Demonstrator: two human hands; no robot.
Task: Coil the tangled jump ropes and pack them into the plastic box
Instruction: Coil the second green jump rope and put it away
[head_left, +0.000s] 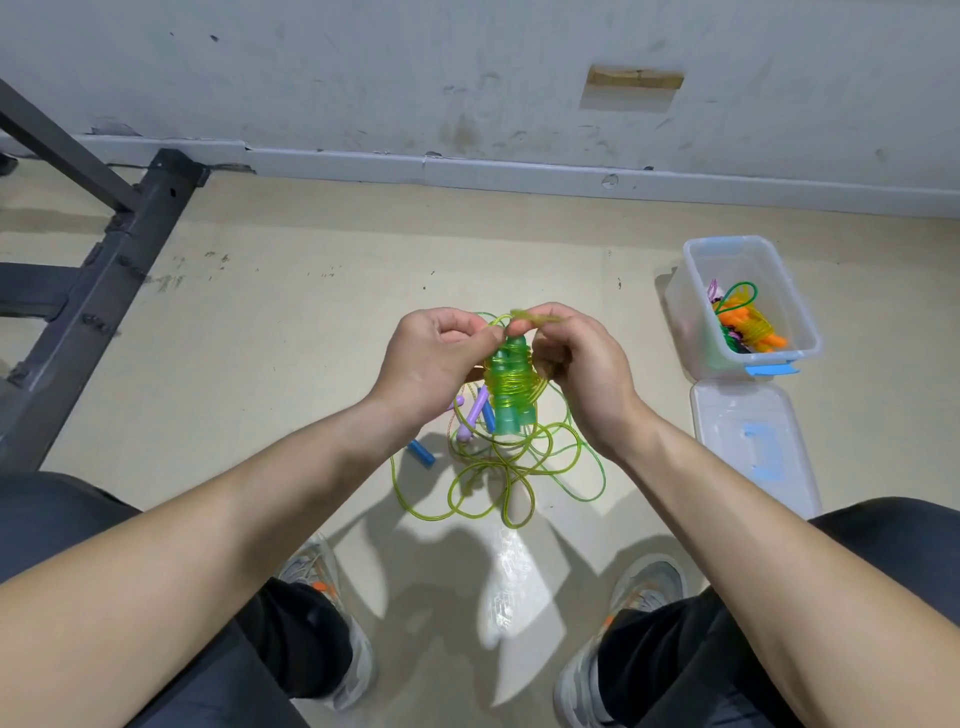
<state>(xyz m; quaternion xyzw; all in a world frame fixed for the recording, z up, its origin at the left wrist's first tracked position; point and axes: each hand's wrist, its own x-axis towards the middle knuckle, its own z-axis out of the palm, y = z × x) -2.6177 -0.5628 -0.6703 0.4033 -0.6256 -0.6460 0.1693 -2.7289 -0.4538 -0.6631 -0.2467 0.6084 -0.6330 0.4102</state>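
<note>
Head view: left grip (436, 358) & right grip (582, 374) both pinch the green rope (511, 387), part-wound on its handles (511, 423) above the floor (260, 364), tail trailing; prob. light, springy, slick, so clamp handles w/ turns trapped (which grip bears them unclear); box (693, 291) at right.

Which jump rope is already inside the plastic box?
The orange-handled rope, inside the plastic box. The green-handled rope is held up; purple handles and blue handles lie on the floor.

Materials: mostly glossy plastic.
Green rope (511, 387) at the left hand (431, 364) was translucent, shiny plastic; box (684, 322) right of the right hand (587, 374) was clear smooth plastic; floor (260, 364) beneath looked matt.
</note>
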